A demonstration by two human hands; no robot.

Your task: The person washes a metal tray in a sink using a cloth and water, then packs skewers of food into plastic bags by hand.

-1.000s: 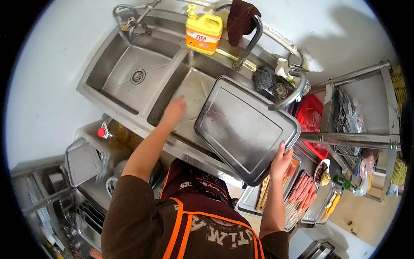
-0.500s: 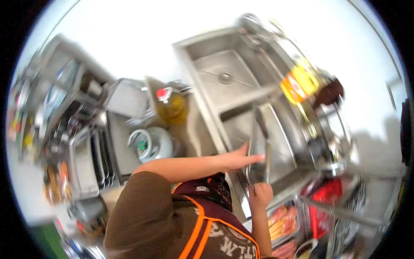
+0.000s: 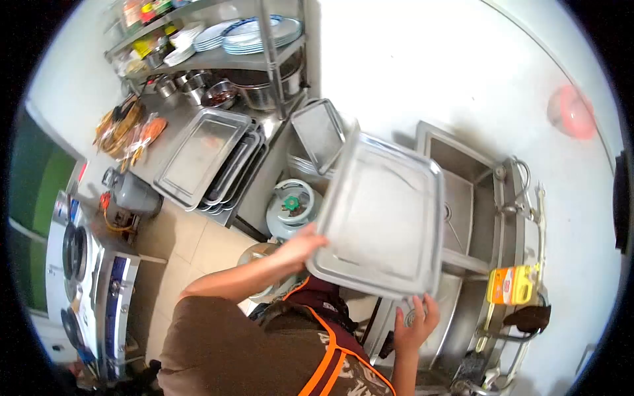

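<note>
A rectangular metal tray (image 3: 386,218) hangs tilted in front of me, between the sink and the shelving. My left hand (image 3: 302,249) grips its lower left edge, the thumb lying over the rim. Under the lower right corner is my right hand (image 3: 415,325), fingers stretched and apart, the fingertips at or just touching the rim. Behind the tray, the double metal sink (image 3: 456,261) is partly hidden.
Several stacked trays (image 3: 208,155) lie on the steel counter at left, below a shelf with plates (image 3: 257,36). Another tray (image 3: 318,135) leans near the wall. Gas cylinders (image 3: 294,204) stand on the floor beside a stove (image 3: 99,284). A yellow jug (image 3: 512,285) sits behind the sink.
My view has swung left toward the counter and shelf. The tray has come up out of the sink area and turned its broad face to me. My right hand's fingers have opened out.
</note>
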